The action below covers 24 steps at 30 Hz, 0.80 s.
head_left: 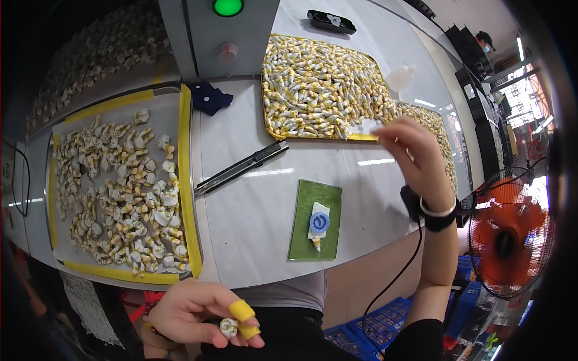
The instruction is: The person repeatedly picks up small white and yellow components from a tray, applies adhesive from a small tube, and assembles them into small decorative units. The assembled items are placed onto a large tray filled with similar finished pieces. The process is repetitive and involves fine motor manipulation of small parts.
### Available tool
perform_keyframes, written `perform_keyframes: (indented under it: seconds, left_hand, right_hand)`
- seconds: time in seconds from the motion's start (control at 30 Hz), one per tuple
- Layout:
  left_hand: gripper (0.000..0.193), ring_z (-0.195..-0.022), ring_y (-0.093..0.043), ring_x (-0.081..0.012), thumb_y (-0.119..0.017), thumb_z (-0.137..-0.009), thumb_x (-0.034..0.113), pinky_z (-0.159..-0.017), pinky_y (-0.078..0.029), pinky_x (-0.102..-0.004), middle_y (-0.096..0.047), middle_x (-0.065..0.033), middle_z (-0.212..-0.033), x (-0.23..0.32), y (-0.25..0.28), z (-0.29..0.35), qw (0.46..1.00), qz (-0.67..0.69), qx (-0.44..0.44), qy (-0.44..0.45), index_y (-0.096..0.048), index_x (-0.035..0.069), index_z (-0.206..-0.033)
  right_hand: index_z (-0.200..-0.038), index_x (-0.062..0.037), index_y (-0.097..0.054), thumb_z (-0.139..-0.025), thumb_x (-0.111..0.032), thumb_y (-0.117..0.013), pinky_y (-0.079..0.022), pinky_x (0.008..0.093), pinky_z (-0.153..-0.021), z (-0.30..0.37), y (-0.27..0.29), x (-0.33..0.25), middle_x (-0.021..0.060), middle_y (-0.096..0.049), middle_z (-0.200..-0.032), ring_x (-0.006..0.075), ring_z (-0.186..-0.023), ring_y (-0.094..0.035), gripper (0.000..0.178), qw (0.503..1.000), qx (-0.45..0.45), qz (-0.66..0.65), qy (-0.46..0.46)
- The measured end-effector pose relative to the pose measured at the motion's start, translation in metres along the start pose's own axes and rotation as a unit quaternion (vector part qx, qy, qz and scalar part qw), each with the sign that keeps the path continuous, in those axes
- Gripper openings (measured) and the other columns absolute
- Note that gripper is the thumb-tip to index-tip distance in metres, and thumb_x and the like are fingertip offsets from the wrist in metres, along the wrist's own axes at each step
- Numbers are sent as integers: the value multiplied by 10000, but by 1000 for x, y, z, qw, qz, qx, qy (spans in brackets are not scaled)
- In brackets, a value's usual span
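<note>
My left hand (201, 313), at the lower left near the left tray, pinches a small white rolled piece (228, 328) between thumb and fingers. Yellow tape wraps two of its fingertips. My right hand (414, 153) reaches over the front right corner of a yellow-rimmed tray (355, 137) full of small white-and-yellow tapered pieces (325, 84). Its fingers are loosely bent and apart, with nothing visible between them. Between my hands lies a green rectangular mat (301, 240). On it rest a white slip (315, 233), a blue round disc (319, 222) and one tapered piece (316, 243).
A yellow-taped tray (188, 210) at left carries many white curled pieces (132, 198). A black-and-grey bar (244, 165) lies beside it. Behind stand a grey box (217, 36) with a green light, a dark cloth (211, 99) and a black device (332, 22). An orange fan (509, 231) stands right.
</note>
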<state>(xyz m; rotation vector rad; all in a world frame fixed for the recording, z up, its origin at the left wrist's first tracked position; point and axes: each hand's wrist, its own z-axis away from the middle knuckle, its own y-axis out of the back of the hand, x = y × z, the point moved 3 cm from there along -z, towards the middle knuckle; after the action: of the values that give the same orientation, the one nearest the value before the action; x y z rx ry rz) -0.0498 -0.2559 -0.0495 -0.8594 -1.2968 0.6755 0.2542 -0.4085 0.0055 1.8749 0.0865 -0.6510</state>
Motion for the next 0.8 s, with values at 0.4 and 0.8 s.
perform_keyframes:
  seconds: [0.4,0.8]
  left_hand:
    - [354,-830,-643,-237,-664,-824,172,-728,-488,-286,-616,-193,-981,-14,6,-19,996,20,-75,-31,-581,-109,-1023]
    - [326,-915,-637,-252,-646,-841,160,-793,-492,-298,-626,-184,-973,-11,1,-16,998,43,-30,39,-558,-97,-1023]
  right_hand:
    - [-843,-24,-602,-670,40,-652,-494,299,-581,39,-39,-69,73,-607,-759,218,-687,-598,191,992,-101,-5,77]
    - [-836,-18,-572,-646,-55,-613,-465,289,-547,40,-52,-73,51,-519,-731,187,-678,-537,199,975,-141,80,150]
